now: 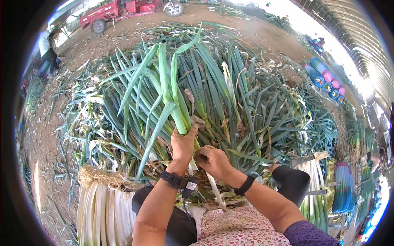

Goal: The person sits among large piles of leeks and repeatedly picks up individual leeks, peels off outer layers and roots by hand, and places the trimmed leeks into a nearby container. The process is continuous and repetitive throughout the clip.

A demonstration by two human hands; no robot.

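Head view, left hand: wrapped snugly around the neck of one long green onion, the fingers closed with no daylight between them and the stalk; from where I stand this left hand is plainly the one bearing it.
Right hand: just beside and a little nearer the wearer's body; the fingers of this right hand are curled in, thumb toward forefinger, close by the stalk. Whether they pinch a skin or only touch, I cannot tell.
Long green onion: the held onion fans its leaves away beyond the left fingers. Its long axis slants, leaf end forward and slightly left, lower end back toward the lap.
White stalk: a pale length shows below the right fingers, pointing lapward; it looks like the same onion, though the hands hide the join. The right hand is nearer to it.
Onion heap: the big pile lies ahead of both hands, spreading to either side.
White bundle: peeled-looking onions lie left and lapward of the left fingers, roots facing forward.
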